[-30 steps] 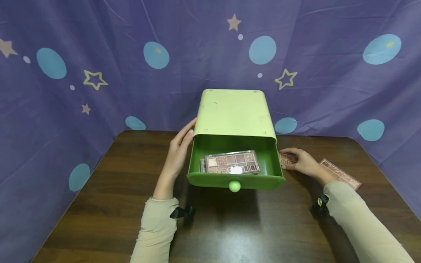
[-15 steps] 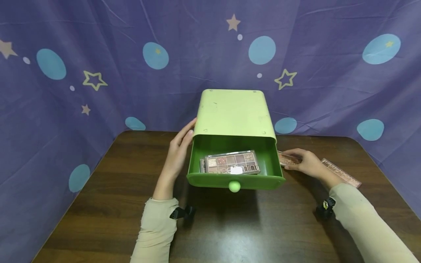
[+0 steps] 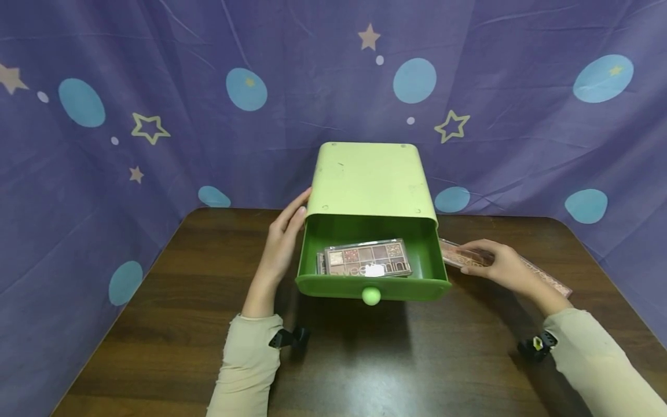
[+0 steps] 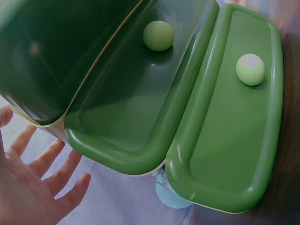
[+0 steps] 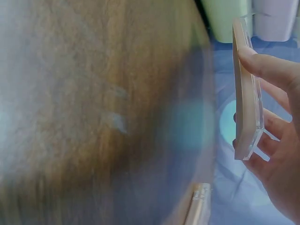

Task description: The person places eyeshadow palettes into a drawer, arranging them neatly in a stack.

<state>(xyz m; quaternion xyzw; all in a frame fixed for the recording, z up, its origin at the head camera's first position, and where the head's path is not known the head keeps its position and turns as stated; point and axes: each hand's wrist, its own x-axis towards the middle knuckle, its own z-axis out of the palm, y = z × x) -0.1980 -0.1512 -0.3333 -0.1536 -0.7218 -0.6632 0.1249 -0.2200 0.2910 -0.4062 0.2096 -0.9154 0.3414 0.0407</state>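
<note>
A pale green storage cabinet [image 3: 372,176] stands on the table with its top drawer [image 3: 411,289] pulled out. Inside lies an eyeshadow palette [image 3: 367,255] with a clear lid, partly covering another one [image 3: 321,263] beneath. My left hand [image 3: 281,243] rests its extended fingers along the cabinet's left side; in the left wrist view they reach up beside the drawers. To the right of the drawer, my right hand [image 3: 502,269] holds an eyeshadow palette [image 5: 247,93] between thumb and fingers, its edge facing the right wrist camera. Fingers hide part of this palette in the head view.
One more palette [image 3: 547,278] lies on the wooden table [image 3: 448,347] behind my right wrist, partly covered by it. Two closed drawers with round knobs, an upper one [image 4: 126,103] and a lower one [image 4: 229,122], show below the open drawer. A purple patterned curtain [image 3: 292,127] hangs behind.
My right hand has drawn away to the right from the cabinet with the palette, showing more of it. My left hand, the drawer and its contents stay put.
</note>
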